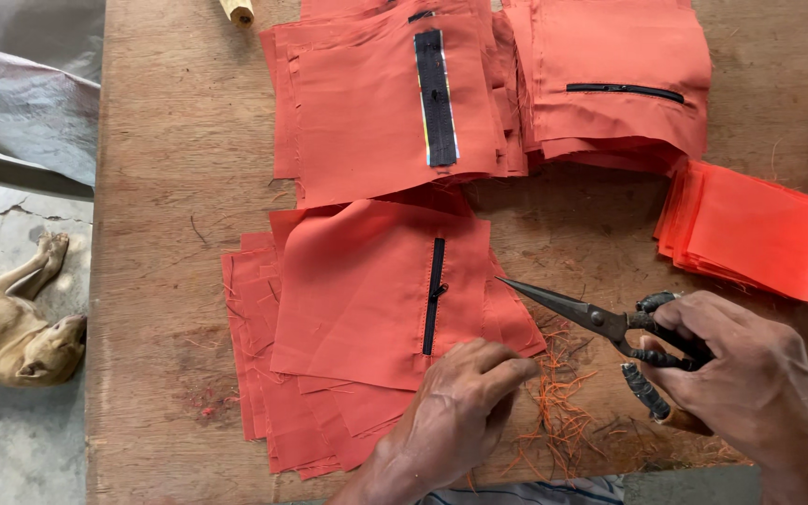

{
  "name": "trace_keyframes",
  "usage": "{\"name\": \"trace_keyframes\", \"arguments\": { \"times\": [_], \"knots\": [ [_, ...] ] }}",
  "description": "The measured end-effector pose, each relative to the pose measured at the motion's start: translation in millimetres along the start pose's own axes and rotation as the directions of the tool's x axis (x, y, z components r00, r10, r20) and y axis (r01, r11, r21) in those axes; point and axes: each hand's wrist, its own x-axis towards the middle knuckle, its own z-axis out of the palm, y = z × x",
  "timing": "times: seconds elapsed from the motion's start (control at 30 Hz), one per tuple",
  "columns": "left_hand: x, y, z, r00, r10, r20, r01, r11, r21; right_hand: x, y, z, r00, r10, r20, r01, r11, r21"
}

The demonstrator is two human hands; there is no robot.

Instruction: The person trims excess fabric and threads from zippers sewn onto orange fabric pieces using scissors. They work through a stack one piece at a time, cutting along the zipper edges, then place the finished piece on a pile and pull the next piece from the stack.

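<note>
Trimming step judged in hand. Orange fabric panel with black zipper (367, 290) lies at table centre, pinned flat by left hand (460, 407). Dark metal scissors (600, 323), blades closed, clamped in right hand (750, 383) at 3 o'clock of panel. Next move calls for blades at panel's frayed edge.

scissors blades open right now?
No: the scissors in the right hand have their blades together in one closed point, near the left hand.

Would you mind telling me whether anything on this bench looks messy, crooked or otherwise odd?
Mostly tidy, but loose orange thread clippings litter the wooden table between the left hand and the right hand holding scissors. The near stack of orange fabric pieces is fanned unevenly.
</note>
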Motion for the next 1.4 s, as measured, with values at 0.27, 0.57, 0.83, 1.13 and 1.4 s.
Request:
{"name": "trace_keyframes", "arguments": {
  "times": [0.27,0.57,0.83,1.13,1.4],
  "knots": [
    [-14,9,-26,0.957,-0.092,-0.274,0.126,0.986,0.108,-6,5,8,0.992,-0.004,0.125,0.013,0.997,-0.073],
    [-20,-4,-58,0.935,-0.334,-0.119,0.351,0.921,0.171,-18,-19,34,0.937,-0.348,0.005,0.346,0.93,-0.121],
    [-30,-7,-54,0.92,-0.364,-0.143,0.382,0.914,0.132,-11,-38,35,0.917,-0.398,-0.015,0.395,0.915,-0.086],
    [-35,-9,-39,0.936,-0.212,-0.281,0.282,0.929,0.238,-11,-44,39,0.938,-0.347,0.019,0.348,0.937,-0.039],
    [-32,-16,-38,0.943,-0.206,-0.261,0.27,0.934,0.236,-13,-44,40,0.916,-0.396,-0.068,0.394,0.918,-0.036]
  ]
}}
